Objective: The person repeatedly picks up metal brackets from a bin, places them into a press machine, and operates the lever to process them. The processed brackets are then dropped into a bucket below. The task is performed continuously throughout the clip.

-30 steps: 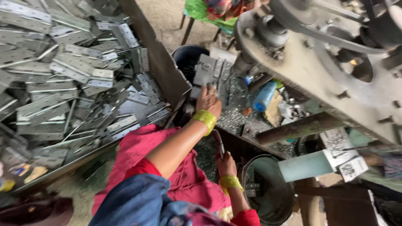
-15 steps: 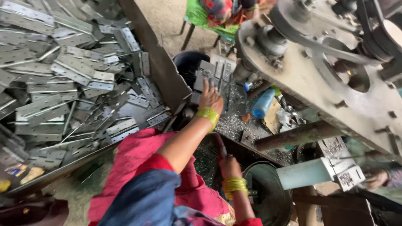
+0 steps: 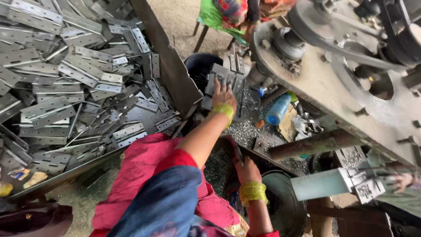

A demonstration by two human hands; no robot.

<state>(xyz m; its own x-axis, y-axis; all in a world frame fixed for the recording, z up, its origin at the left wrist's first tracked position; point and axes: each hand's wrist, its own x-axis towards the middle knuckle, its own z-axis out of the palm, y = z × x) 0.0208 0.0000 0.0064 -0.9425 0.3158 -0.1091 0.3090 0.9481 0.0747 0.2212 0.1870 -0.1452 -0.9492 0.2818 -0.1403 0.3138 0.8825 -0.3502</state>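
Press machine [image 3: 333,83] crowded the right side, tray wall [image 3: 169,66] the left; narrow gap between. Hinge plates [image 3: 79,87] in tray: too many to count. Left hand [image 3: 223,94] lay flat on the plate stack [image 3: 230,77], further forward than before. Right hand [image 3: 247,169] gripped a dark handle [image 3: 235,151].

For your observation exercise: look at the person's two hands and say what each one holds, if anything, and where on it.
The left hand lies flat on metal plates by the machine, not gripping. The right hand grips a thin rod at its lower end.
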